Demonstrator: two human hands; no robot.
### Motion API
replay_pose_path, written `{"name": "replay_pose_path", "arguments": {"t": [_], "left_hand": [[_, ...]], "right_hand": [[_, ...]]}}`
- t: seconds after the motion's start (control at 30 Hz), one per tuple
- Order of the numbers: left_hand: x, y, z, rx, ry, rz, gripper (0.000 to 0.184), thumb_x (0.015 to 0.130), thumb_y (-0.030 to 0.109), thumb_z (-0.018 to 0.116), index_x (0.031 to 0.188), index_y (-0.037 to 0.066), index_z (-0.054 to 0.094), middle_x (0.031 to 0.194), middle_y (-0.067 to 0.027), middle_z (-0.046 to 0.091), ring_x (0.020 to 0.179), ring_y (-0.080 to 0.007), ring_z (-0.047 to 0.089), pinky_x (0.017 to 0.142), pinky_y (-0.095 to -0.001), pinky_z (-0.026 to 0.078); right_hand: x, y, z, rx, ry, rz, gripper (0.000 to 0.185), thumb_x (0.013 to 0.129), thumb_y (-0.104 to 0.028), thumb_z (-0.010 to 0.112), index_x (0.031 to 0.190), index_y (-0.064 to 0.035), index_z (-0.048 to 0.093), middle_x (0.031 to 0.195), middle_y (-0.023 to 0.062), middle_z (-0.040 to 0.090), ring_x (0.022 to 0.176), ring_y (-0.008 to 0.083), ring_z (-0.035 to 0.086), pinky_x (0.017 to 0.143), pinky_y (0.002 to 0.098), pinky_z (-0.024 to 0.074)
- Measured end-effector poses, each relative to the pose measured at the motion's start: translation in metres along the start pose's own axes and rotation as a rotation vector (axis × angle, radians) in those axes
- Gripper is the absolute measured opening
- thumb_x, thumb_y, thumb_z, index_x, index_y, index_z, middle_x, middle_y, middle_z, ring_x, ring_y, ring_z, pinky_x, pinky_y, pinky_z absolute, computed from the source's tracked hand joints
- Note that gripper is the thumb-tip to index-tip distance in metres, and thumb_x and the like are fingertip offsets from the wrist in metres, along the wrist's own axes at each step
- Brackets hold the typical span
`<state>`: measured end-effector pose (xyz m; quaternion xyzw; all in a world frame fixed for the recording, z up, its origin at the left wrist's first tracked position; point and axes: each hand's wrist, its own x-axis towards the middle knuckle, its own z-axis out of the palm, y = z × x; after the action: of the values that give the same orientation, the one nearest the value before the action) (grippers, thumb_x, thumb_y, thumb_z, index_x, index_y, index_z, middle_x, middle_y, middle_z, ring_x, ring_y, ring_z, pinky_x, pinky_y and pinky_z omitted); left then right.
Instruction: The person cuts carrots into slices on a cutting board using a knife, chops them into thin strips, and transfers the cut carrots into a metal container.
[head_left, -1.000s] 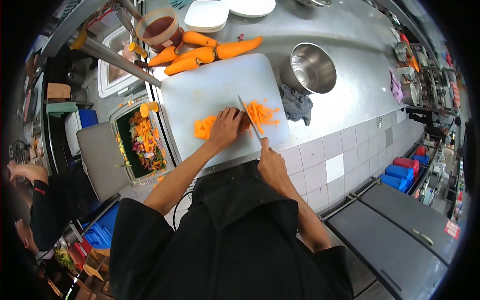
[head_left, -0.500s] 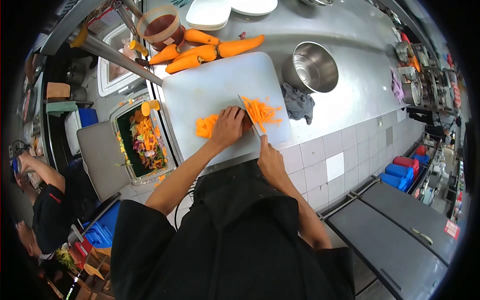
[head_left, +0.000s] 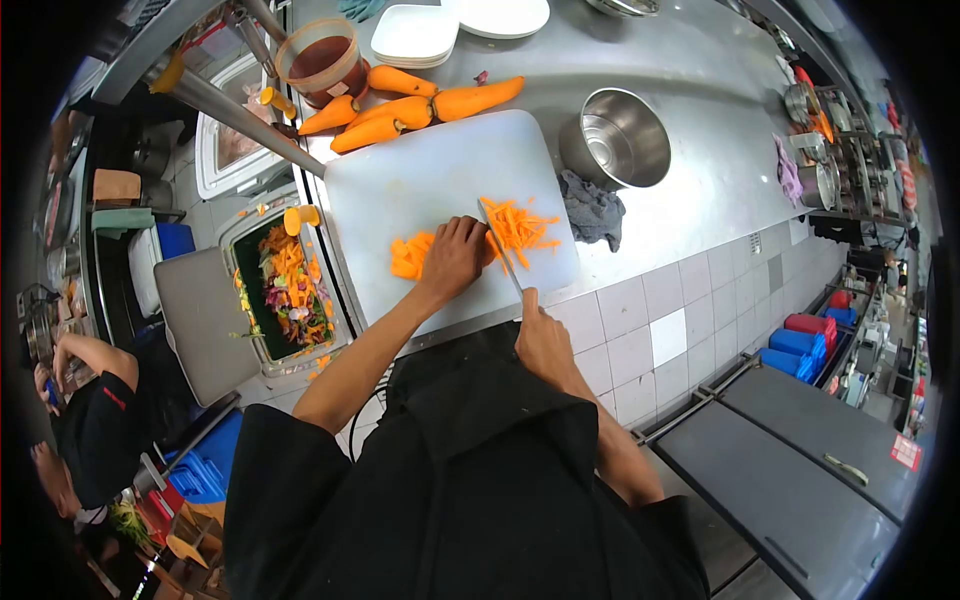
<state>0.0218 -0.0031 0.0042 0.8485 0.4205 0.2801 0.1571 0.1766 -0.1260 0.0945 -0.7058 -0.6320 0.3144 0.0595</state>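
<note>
On the white cutting board (head_left: 430, 175), my left hand (head_left: 455, 258) presses down with curled fingers on a piece of carrot, mostly hidden beneath them. My right hand (head_left: 545, 338) grips the handle of a kitchen knife (head_left: 508, 262). Its blade lies just right of my left fingertips. Thin carrot strips (head_left: 520, 226) are heaped against the blade's right side. More cut carrot pieces (head_left: 408, 256) sit left of my left hand. Several whole peeled carrots (head_left: 400, 112) rest along the board's far edge.
A steel pot (head_left: 625, 140) and a grey cloth (head_left: 593, 210) stand right of the board. A container of dark red liquid (head_left: 325, 65) and white plates (head_left: 412, 35) are behind. Left is a scrap bin (head_left: 290, 290). A co-worker's arm (head_left: 95, 355) shows far left.
My right hand and the knife have drawn back slightly toward my body. My left hand stays nearly in place on the carrot. The co-worker's arms at far left have shifted.
</note>
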Motion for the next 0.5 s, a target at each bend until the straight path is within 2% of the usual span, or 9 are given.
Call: {"name": "replay_pose_path", "arguments": {"t": [0.07, 0.17, 0.23, 0.37, 0.47, 0.5], "left_hand": [[0.001, -0.003, 0.001, 0.011, 0.000, 0.005, 0.024, 0.083, 0.012, 0.062, 0.104, 0.000, 0.058, 0.101, -0.0149, 0.055, 0.097, -0.0326, 0.054, 0.084, -0.0431, 0.044], [0.002, 0.002, -0.001, 0.007, -0.009, -0.006, 0.025, 0.084, 0.012, 0.062, 0.105, 0.000, 0.058, 0.101, -0.0147, 0.056, 0.096, -0.0324, 0.054, 0.084, -0.0429, 0.044], [0.004, 0.001, 0.000, -0.004, -0.016, -0.011, 0.027, 0.084, 0.013, 0.061, 0.108, 0.000, 0.059, 0.100, -0.0135, 0.056, 0.096, -0.0314, 0.055, 0.084, -0.0421, 0.044], [0.000, -0.003, 0.002, 0.014, 0.016, -0.001, 0.026, 0.084, 0.015, 0.063, 0.105, 0.001, 0.059, 0.099, -0.0137, 0.056, 0.095, -0.0317, 0.054, 0.083, -0.0423, 0.044], [0.001, 0.002, -0.003, 0.001, 0.022, 0.004, 0.025, 0.083, 0.015, 0.064, 0.103, 0.001, 0.058, 0.099, -0.0143, 0.056, 0.094, -0.0324, 0.054, 0.083, -0.0424, 0.044], [0.002, 0.004, -0.005, -0.020, 0.022, 0.004, 0.024, 0.083, 0.014, 0.063, 0.103, 0.001, 0.057, 0.099, -0.0147, 0.056, 0.094, -0.0327, 0.054, 0.083, -0.0425, 0.044]], "right_hand": [[0.006, 0.004, 0.011, 0.004, -0.027, 0.035, 0.031, 0.084, 0.004, 0.048, 0.113, -0.0006, 0.037, 0.084, 0.0340, 0.063, 0.074, 0.0524, 0.062, 0.066, 0.0616, 0.0478], [0.021, 0.000, 0.009, -0.013, 0.043, -0.024, 0.032, 0.084, 0.004, 0.049, 0.114, -0.0005, 0.036, 0.084, 0.0346, 0.063, 0.074, 0.0525, 0.063, 0.066, 0.0615, 0.0480], [0.011, -0.015, -0.013, 0.005, 0.027, -0.044, 0.022, 0.089, 0.003, 0.044, 0.109, 0.0001, 0.038, 0.080, 0.0310, 0.062, 0.072, 0.0510, 0.062, 0.061, 0.0607, 0.0477], [0.007, 0.002, 0.015, -0.008, 0.031, -0.013, 0.023, 0.089, 0.003, 0.044, 0.111, 0.0006, 0.038, 0.078, 0.0310, 0.062, 0.071, 0.0512, 0.062, 0.061, 0.0616, 0.0470], [0.018, -0.001, 0.010, -0.008, 0.065, -0.056, 0.024, 0.089, 0.001, 0.044, 0.112, 0.0002, 0.038, 0.079, 0.0320, 0.062, 0.071, 0.0520, 0.062, 0.064, 0.0625, 0.0472], [0.008, -0.011, -0.005, 0.013, 0.035, -0.047, 0.029, 0.086, 0.004, 0.046, 0.113, 0.0002, 0.037, 0.080, 0.0326, 0.062, 0.072, 0.0530, 0.061, 0.065, 0.0624, 0.0472]]}}
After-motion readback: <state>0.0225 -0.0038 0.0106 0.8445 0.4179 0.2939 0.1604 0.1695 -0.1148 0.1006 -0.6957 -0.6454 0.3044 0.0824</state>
